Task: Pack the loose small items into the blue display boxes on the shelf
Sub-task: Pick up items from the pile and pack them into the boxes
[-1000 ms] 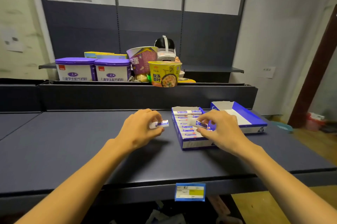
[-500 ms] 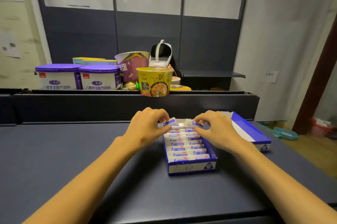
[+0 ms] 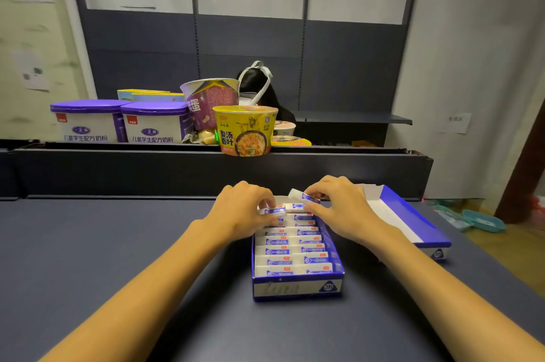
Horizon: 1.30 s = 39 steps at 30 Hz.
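Head view: left hand (image 3: 241, 211) pinching one small item (image 3: 272, 210), right hand (image 3: 339, 208) pinching another (image 3: 303, 197), both at far end of nearly full blue display box (image 3: 298, 288) on shelf (image 3: 118, 258). Second box (image 3: 413, 223) just right. Best to lower each item flat, aligned with packed rows, then press level. Compared with half a second ago: left item lower, nearly seated; right item raised, tilted.

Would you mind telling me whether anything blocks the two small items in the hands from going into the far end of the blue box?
Nothing visible does. The left hand pinches one item and the right hand another, both right over the far end of the blue display box, beyond the rows already packed.
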Each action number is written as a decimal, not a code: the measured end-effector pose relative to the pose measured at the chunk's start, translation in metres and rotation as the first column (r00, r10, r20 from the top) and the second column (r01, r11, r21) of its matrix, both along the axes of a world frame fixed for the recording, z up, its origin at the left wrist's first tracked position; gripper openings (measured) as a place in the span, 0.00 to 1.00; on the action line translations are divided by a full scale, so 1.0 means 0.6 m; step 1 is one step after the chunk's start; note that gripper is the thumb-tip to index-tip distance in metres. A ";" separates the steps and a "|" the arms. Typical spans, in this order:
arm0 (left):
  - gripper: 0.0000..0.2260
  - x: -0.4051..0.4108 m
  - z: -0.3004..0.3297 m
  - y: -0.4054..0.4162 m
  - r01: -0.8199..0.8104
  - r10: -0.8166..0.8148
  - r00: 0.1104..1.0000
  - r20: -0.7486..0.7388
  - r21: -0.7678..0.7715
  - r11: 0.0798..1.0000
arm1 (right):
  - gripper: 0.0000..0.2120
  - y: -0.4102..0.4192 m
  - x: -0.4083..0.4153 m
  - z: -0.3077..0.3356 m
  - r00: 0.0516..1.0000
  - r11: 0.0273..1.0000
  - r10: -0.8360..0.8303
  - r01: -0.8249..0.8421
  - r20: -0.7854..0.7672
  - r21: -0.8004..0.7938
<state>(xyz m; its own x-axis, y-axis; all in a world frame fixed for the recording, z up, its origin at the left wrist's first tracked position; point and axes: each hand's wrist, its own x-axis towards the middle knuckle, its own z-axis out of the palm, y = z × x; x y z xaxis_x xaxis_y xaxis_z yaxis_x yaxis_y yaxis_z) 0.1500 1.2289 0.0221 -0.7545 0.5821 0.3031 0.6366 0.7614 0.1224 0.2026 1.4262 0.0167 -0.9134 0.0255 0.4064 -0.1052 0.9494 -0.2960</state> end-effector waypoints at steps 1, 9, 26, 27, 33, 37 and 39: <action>0.16 0.000 -0.001 0.002 -0.012 0.012 1.000 0.001 0.000 1.000 | 0.15 0.001 -0.002 0.000 1.000 1.000 0.015 -0.015 0.001 0.005; 0.15 0.003 0.001 0.012 -0.066 0.065 0.998 -0.008 -0.031 0.997 | 0.15 0.010 -0.010 -0.004 0.996 0.995 0.093 -0.093 0.013 0.018; 0.14 0.014 0.008 -0.008 -0.127 0.130 0.991 -0.044 0.063 0.990 | 0.17 0.001 -0.015 -0.001 0.989 0.980 0.098 -0.116 0.113 0.160; 0.13 0.014 0.009 -0.009 -0.127 0.131 0.990 -0.049 0.077 0.989 | 0.16 0.000 -0.015 0.000 0.988 0.979 0.099 -0.118 0.115 0.165; 0.12 0.018 0.012 -0.013 -0.144 0.151 0.985 -0.081 0.095 0.985 | 0.16 -0.008 -0.018 0.002 0.988 0.972 0.094 -0.118 0.124 0.203; 0.12 0.028 0.017 -0.025 -0.168 0.178 0.979 -0.097 0.107 0.980 | 0.17 -0.016 -0.012 0.011 0.988 0.973 0.111 -0.131 0.112 0.192; 0.12 0.036 0.019 -0.033 -0.191 0.203 0.974 -0.104 0.108 0.976 | 0.18 -0.024 -0.006 0.021 0.987 0.971 0.135 -0.149 0.088 0.187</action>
